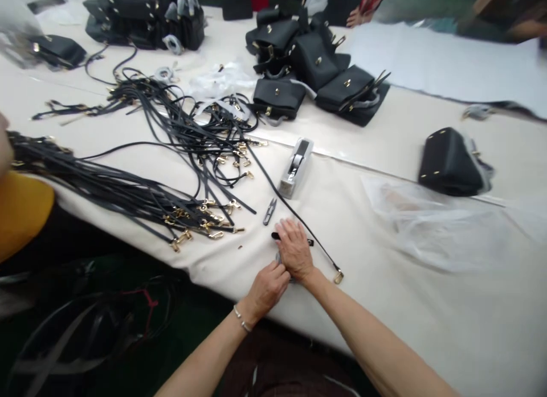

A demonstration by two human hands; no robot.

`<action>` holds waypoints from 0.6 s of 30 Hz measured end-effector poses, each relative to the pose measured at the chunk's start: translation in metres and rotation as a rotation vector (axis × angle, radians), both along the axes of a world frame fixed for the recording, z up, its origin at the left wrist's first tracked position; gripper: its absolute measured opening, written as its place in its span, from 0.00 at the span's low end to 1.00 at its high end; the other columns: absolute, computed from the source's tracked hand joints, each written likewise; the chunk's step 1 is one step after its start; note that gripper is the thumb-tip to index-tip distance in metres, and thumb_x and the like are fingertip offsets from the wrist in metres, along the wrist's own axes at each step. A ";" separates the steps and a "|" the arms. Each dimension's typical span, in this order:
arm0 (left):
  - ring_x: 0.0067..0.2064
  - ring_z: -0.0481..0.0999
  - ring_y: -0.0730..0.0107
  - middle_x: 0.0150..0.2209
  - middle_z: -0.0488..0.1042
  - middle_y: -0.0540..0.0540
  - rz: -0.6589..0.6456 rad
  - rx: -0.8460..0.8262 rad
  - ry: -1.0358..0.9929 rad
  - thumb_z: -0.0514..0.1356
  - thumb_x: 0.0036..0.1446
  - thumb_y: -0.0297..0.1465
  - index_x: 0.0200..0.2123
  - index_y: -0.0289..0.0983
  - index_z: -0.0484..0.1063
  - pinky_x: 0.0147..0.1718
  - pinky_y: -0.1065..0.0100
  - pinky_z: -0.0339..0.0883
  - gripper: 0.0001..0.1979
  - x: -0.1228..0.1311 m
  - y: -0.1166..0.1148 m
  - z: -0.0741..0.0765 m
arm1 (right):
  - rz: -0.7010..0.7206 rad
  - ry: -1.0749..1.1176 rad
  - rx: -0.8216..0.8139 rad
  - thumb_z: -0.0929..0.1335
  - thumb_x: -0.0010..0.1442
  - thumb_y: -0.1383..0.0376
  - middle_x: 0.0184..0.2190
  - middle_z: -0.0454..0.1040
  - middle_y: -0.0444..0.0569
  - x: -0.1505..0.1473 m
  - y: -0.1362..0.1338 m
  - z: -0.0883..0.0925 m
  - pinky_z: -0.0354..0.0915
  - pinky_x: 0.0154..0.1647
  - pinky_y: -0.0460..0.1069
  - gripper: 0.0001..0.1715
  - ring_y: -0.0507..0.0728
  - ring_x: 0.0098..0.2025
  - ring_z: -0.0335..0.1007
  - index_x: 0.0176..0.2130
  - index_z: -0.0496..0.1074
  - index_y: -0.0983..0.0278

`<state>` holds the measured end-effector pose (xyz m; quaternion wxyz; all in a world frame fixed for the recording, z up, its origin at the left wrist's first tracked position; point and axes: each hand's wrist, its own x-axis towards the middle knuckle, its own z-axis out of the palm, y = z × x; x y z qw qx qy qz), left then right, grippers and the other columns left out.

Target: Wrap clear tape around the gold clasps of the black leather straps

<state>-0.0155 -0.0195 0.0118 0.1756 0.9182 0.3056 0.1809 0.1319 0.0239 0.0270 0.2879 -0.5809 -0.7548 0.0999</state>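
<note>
Over a short black strap piece (275, 236) lies my right hand (296, 250), its fingers closed together across the middle and both ends of the piece sticking out. My left hand (267, 289) is closed in a pinch against the heel of the right one. A bit of grey material (278, 257) shows between the two hands; what the left fingers grip is hidden. Thread snips (269, 212) lie just beyond my hands. A long thin black strap (294, 212) with a gold clasp (338, 277) passes to their right. Behind the snips stands a tape dispenser (296, 168).
Piles of black straps with gold clasps (188, 129) cover the table's left. Black handbags (318, 61) are heaped at the back, and one bag (448, 160) stands right, behind a clear plastic bag (444, 232). A person in a yellow garment (25, 212) is at left; another person's hand (354, 18) shows at the back.
</note>
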 end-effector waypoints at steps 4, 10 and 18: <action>0.32 0.67 0.66 0.29 0.68 0.47 0.061 0.072 -0.026 0.48 0.67 0.24 0.30 0.36 0.68 0.33 0.65 0.68 0.14 0.003 -0.005 -0.011 | 0.023 -0.034 0.021 0.62 0.68 0.67 0.59 0.71 0.55 0.003 0.001 -0.020 0.51 0.69 0.66 0.20 0.64 0.64 0.60 0.58 0.68 0.63; 0.32 0.70 0.64 0.30 0.71 0.45 0.085 0.163 -0.028 0.49 0.65 0.22 0.33 0.36 0.70 0.33 0.64 0.70 0.12 0.005 -0.003 -0.013 | -0.008 0.114 0.089 0.62 0.67 0.66 0.52 0.75 0.59 0.001 0.004 -0.007 0.64 0.62 0.65 0.17 0.63 0.57 0.69 0.53 0.71 0.66; 0.36 0.74 0.65 0.34 0.73 0.46 0.064 0.071 -0.068 0.51 0.63 0.22 0.38 0.38 0.71 0.37 0.65 0.73 0.11 0.002 0.001 -0.001 | -0.365 0.229 0.142 0.62 0.67 0.58 0.38 0.80 0.52 0.142 -0.073 0.037 0.73 0.47 0.54 0.16 0.58 0.42 0.76 0.38 0.76 0.60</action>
